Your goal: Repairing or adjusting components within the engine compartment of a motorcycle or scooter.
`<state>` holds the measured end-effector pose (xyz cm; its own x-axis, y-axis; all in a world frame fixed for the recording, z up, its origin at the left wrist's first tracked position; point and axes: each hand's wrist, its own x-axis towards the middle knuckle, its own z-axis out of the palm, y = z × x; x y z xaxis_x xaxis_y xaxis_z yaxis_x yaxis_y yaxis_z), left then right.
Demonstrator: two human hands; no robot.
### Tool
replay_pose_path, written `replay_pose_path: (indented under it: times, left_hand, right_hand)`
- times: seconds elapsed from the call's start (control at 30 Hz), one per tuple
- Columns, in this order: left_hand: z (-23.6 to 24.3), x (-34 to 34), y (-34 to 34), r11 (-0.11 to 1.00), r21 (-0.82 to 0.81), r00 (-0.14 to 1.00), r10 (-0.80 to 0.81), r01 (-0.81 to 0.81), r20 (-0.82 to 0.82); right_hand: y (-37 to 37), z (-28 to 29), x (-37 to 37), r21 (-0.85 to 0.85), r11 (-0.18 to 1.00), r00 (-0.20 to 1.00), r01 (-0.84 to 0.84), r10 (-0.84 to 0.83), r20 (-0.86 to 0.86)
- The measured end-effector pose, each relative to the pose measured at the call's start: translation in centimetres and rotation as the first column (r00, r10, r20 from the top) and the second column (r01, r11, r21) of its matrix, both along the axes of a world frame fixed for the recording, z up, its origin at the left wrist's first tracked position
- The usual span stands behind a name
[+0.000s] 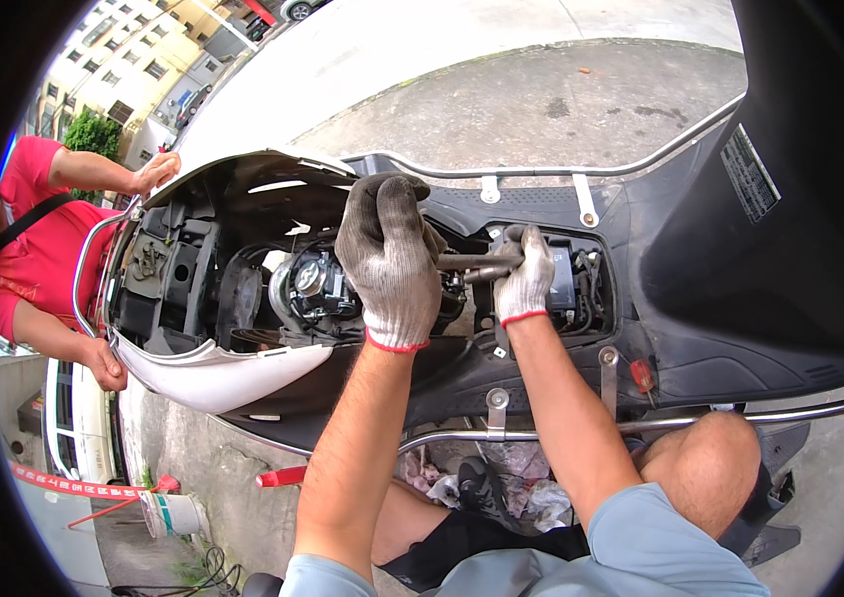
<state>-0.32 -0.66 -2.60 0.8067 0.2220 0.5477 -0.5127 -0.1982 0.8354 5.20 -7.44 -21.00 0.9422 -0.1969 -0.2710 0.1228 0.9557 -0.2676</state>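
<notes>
Rods (pixel 476 263), dark and slim, lie one just below the other above the scooter (pixel 710 289), between my two gloved hands. My right hand (pixel 525 273) is wrapped round one end; my left hand (pixel 392 254) is curled tight where the upper rod runs in, gripping it as far as I can tell. If the glove fabric slides on them, my knuckles could strike the exposed engine parts (pixel 314 281) or the rods could drop into the open floor compartment (pixel 613 298). Rocking the frame could tip the red-handled screwdriver (pixel 643 376) off the footboard edge. A co-worker's hand (pixel 106 366) at the tail could get jolted too.
</notes>
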Motion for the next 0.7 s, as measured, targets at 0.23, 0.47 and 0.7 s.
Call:
replay_pose_path:
  times: [0.23, 0.47, 0.7]
  left_hand:
    - [-0.9, 0.0, -0.2, 0.999, 0.037, 0.998, 0.033, -0.031, -0.062]
    - [-1.3, 0.0, -0.1, 0.998, 0.044, 0.998, 0.041, -0.039, -0.054]
    - [-0.9, 2.0, -0.5, 0.997, 0.022, 0.995, 0.069, -0.068, -0.066]
  right_hand:
    - [0.5, -1.4, -2.2, -0.024, 1.0, 0.993, 0.001, -0.004, -0.114]
    - [1.1, -2.8, -2.3, -0.07, 0.998, 0.995, 0.003, -0.009, -0.095]
    - [1.7, -2.4, -2.3, -0.024, 1.0, 0.989, 0.017, -0.02, -0.144]
